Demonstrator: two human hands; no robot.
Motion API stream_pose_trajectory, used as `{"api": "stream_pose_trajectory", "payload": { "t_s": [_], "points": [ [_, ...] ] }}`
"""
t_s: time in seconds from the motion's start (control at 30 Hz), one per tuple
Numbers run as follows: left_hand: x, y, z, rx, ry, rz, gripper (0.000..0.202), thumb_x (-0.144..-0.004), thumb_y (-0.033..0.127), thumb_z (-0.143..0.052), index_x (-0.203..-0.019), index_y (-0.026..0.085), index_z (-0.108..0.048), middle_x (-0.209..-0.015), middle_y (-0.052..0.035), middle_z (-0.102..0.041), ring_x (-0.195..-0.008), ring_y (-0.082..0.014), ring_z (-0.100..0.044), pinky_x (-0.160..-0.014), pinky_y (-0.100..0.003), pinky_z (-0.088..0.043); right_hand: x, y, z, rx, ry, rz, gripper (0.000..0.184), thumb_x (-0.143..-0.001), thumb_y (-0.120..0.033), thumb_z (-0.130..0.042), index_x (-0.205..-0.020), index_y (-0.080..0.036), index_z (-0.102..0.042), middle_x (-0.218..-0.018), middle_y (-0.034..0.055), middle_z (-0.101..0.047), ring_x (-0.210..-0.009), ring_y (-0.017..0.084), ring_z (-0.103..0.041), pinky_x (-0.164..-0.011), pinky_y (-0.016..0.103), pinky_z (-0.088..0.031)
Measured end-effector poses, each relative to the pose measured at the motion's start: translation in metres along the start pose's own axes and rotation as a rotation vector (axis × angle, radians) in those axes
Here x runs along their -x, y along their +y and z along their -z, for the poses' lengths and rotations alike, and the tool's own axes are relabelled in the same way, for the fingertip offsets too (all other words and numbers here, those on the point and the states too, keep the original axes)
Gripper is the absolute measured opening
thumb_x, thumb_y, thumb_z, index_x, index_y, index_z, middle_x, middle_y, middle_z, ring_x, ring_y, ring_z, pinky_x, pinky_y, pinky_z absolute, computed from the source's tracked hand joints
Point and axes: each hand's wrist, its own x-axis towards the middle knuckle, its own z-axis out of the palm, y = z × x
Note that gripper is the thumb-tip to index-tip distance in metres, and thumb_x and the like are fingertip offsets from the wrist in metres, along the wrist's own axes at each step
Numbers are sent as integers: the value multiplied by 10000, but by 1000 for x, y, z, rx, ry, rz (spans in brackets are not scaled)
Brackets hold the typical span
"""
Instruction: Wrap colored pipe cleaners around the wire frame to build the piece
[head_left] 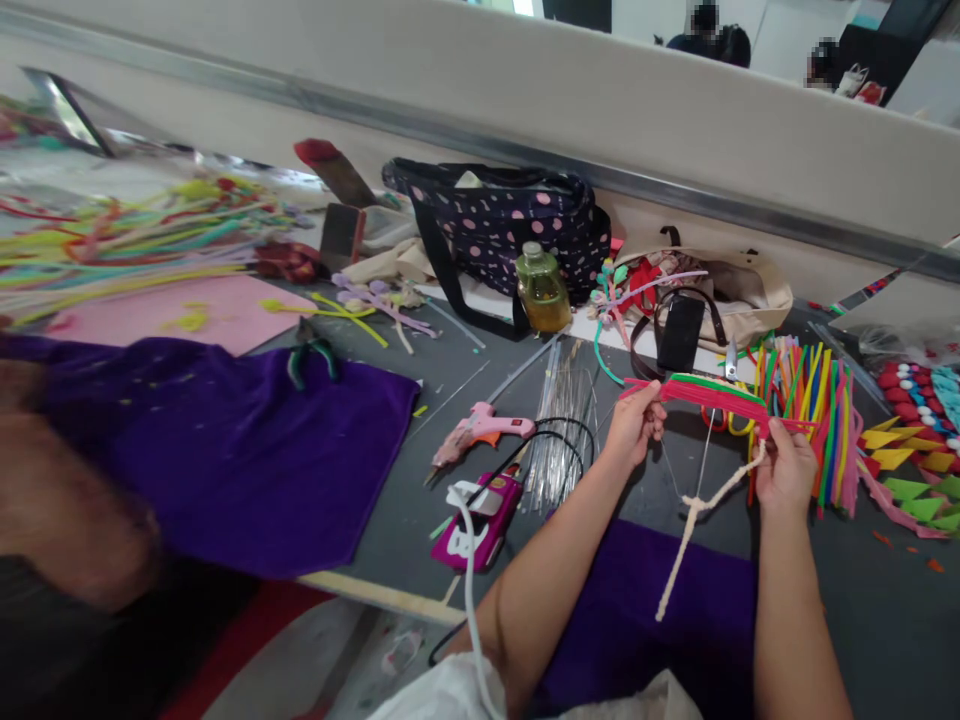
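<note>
My left hand (634, 425) pinches one end of the pink-and-green pipe-cleaner bundle (705, 393), fingers closed on it; my right hand (784, 470) grips the other end, closed also on a cream pipe cleaner (697, 515) that hangs below the bundle. Wrapping goes best, I judge, with the bundle held level and taut. Left of the bundle lie wire rods (559, 430) and a pink glue gun (480, 428); right of it, a crowded fan of coloured stems (817, 400). Open room lies below the bundle, over the purple cloth (645, 600), short of the table edge (375, 592).
</note>
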Motion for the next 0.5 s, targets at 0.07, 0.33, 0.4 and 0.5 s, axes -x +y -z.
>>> {"api": "stream_pose_trajectory", "payload": {
  "t_s": [0.07,0.33,0.4,0.5],
  "points": [
    [-1,0,1,-18,18,0,445,-602,545,-756,-628,136,-581,-445,17,-543,-313,-67,-418,-312,-203,-290,-1,1,1,6,1,-1,389,-537,-332,-850,-616,-195,-494,-477,-79,-548,-407,91,-531,-348,188,-399],
    [-7,2,0,-10,38,4,413,-634,527,-728,-629,147,-568,-442,11,-556,-301,-76,-429,-305,-202,-295,-3,-2,-6,21,15,5,369,-541,-342,-844,-647,-187,-527,-517,-54,-592,-441,105,-568,-344,183,-402],
    [-9,3,0,-9,43,13,388,-639,494,-725,-593,151,-548,-437,7,-551,-297,-76,-427,-302,-203,-294,-4,-2,-8,4,27,9,372,-518,-326,-852,-626,-186,-525,-509,-54,-590,-438,105,-564,-344,185,-403],
    [-11,4,1,-7,39,41,368,-647,457,-716,-556,155,-525,-430,2,-546,-299,-75,-432,-305,-199,-300,-7,0,-11,-8,39,33,388,-498,-318,-861,-585,-183,-509,-478,-65,-561,-420,97,-547,-344,185,-402]
  ]
}}
